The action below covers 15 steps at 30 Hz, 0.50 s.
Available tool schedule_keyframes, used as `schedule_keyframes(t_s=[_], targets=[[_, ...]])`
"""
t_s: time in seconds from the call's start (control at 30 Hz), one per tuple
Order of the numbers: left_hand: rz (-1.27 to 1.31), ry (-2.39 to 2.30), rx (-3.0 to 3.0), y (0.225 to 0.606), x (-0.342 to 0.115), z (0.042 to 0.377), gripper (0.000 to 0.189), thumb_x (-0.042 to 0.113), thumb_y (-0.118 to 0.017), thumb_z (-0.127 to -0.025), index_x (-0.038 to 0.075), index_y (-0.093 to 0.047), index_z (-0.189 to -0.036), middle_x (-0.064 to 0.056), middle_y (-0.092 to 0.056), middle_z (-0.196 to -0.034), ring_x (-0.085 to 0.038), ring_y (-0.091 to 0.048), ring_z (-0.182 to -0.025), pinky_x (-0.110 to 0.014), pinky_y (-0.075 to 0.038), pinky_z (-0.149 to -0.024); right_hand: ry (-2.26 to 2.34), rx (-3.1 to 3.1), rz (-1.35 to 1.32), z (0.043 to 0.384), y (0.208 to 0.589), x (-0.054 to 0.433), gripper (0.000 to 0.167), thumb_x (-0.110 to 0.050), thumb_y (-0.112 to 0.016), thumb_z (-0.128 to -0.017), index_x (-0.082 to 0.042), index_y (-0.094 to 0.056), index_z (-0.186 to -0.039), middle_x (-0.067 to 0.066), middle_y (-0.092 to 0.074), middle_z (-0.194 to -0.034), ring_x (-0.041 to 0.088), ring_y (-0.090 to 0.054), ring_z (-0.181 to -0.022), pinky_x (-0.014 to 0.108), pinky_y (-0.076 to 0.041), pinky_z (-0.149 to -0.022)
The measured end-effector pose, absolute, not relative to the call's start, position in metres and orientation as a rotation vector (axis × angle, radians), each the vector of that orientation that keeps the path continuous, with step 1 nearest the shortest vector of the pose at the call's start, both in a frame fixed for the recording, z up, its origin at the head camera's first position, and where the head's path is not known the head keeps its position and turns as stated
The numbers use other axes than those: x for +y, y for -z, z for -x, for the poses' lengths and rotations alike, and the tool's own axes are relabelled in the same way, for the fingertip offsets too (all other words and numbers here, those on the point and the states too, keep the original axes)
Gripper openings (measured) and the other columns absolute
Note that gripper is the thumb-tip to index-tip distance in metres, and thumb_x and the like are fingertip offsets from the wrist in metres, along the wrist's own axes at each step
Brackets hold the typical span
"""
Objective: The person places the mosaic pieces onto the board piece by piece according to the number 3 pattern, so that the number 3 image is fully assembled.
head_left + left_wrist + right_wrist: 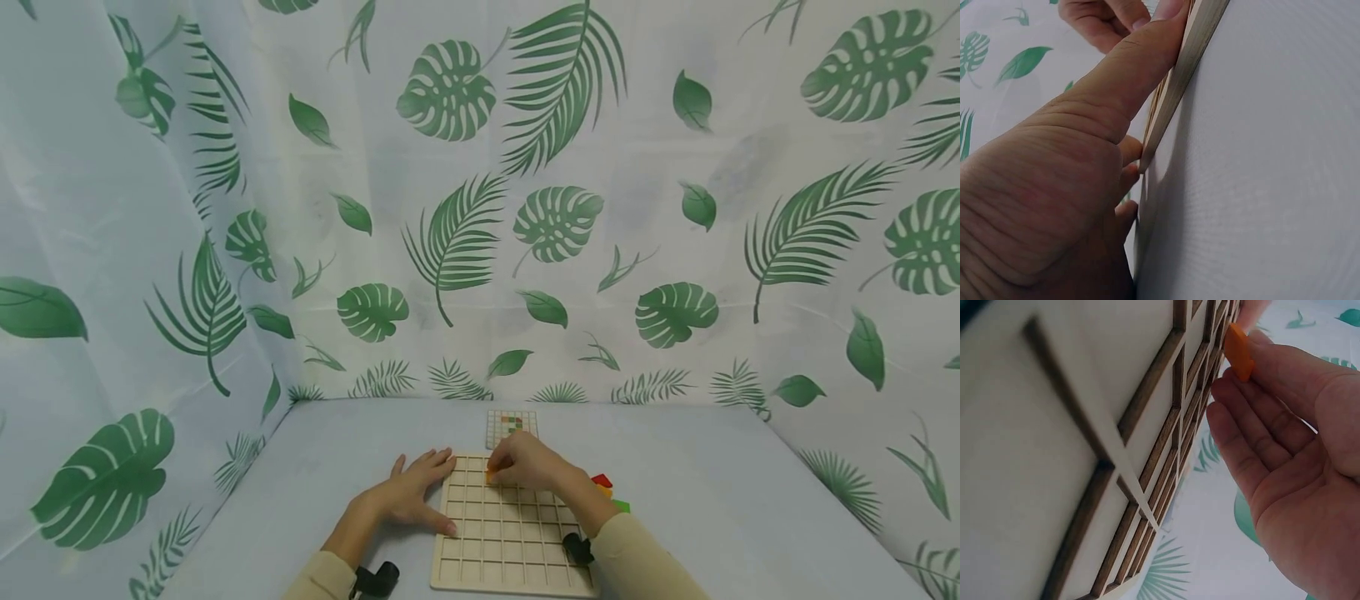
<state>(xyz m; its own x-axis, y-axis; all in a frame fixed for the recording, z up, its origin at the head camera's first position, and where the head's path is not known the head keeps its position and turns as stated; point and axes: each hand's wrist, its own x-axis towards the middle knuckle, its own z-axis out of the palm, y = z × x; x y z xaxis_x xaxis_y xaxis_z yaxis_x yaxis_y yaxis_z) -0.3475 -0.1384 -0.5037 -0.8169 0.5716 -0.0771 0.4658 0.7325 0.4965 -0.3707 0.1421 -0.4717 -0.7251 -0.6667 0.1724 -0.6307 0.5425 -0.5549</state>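
Note:
A pale wooden grid board [510, 550] lies on the table in front of me, its square cells divided by dark grooves. My right hand [525, 461] is over the board's far part and pinches an orange tile [1239, 352] between thumb and fingers, close to the grid. On the board's left side rests my left hand [412, 492], fingers spread, the thumb on the board's edge and the fingertips by its far left corner. In the left wrist view the thumb [1129, 75] lies along the wooden rim [1179, 87].
Just beyond the board lies a small pattern card [501, 427] with a grid and orange, green and red squares. Right of the board, partly behind my right forearm, are a red piece [602, 481], a yellow-orange one and a green piece [621, 506]. A leaf-print curtain stands behind.

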Motion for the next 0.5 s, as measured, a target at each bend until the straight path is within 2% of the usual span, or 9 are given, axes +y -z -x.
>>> schedule_keyframes(t_s=[0.23, 0.5], targets=[[-0.813, -0.684, 2.730, 0.5058, -0.1378, 0.3479, 0.118, 0.074, -0.079, -0.074, 0.015, -0.031, -0.165, -0.005, -0.019, -0.175, -0.036, -0.013, -0.163, -0.074, 0.003, -0.124, 0.800, 2.757, 1.099, 0.3706, 0.4707, 0.1396, 0.012, -0.011, -0.081, -0.090, -0.006, -0.082, -0.101, 0.001, -0.078, -0.096, 0.002, -0.064, -0.080, 0.021, -0.056, -0.071], [-0.853, -0.709, 2.739, 0.5065, -0.1382, 0.3465, 0.109, 0.072, -0.075, -0.081, 0.015, -0.032, -0.164, -0.009, -0.019, -0.175, -0.039, -0.014, -0.162, -0.077, 0.002, -0.123, 0.757, 2.765, 1.161, 0.3682, 0.4692, 0.1364, 0.009, -0.007, -0.082, -0.089, -0.004, -0.082, -0.098, 0.002, -0.079, -0.092, 0.001, -0.062, -0.077, 0.020, -0.055, -0.069]])
